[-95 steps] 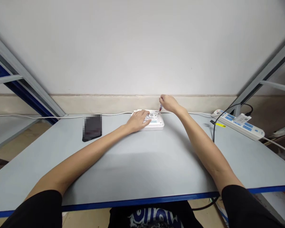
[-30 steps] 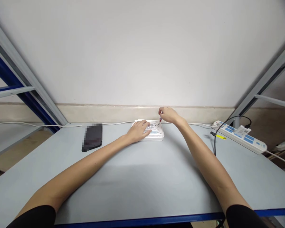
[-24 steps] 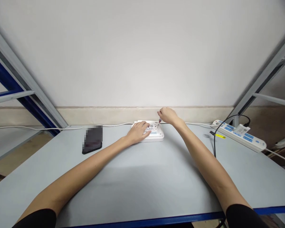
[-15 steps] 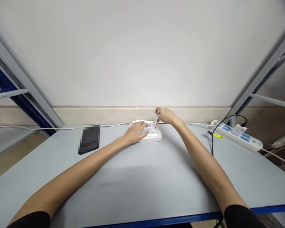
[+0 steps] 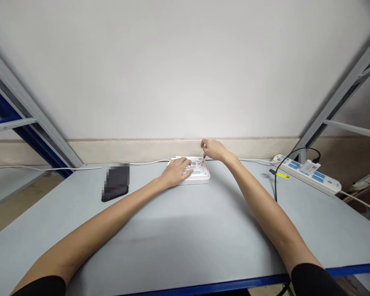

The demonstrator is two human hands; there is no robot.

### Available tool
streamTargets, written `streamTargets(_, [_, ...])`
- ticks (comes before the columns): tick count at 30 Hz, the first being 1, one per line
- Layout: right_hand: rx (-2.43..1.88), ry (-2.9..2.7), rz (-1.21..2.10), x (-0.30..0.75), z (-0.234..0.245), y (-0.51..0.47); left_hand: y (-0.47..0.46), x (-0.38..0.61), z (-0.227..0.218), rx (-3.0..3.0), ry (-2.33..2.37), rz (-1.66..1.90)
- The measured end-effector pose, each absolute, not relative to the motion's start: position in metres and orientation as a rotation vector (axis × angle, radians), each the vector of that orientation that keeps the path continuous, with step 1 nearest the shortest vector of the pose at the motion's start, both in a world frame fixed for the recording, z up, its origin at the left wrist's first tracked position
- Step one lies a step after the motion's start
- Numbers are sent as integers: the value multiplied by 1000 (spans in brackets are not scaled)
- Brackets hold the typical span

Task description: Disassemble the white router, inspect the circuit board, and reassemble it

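A white router [image 5: 205,174] with vent slots and a printed label on its upper face lies near the back edge of the table. My left hand [image 5: 175,172] rests on its left part, fingers spread and flat against it. Over the router's back right corner, my right hand [image 5: 214,149] is closed around a small screwdriver [image 5: 204,156] with reddish colour on it. The screwdriver stands nearly upright, its lower end at the router's surface. My fingers hide most of its handle.
A dark phone [image 5: 116,181], partly pixelated, lies to the left on the grey table [image 5: 179,238]. To the right sits a white power strip [image 5: 308,176] with a plugged-in adapter and a black cable [image 5: 276,189] with a yellow tag. A white cord runs along the wall.
My right hand and the screwdriver have shifted very slightly to the left, along with a small shift of the view. My left hand stays on the router.
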State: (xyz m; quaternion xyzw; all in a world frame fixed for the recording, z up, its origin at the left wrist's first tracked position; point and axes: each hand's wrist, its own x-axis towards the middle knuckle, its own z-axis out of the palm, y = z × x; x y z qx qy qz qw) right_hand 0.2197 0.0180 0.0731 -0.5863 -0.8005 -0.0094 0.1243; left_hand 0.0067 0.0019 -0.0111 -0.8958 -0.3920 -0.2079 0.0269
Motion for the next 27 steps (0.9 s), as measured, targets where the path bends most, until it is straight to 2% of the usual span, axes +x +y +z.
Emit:
streamTargets(11, [-1763,-2310,-194,210,71,16,1,7,-10,-2761,-1210,-640])
streamTargets(27, [-1681,-2300,-36,217,76,16,1,8,-10,-2770,-1232,-633])
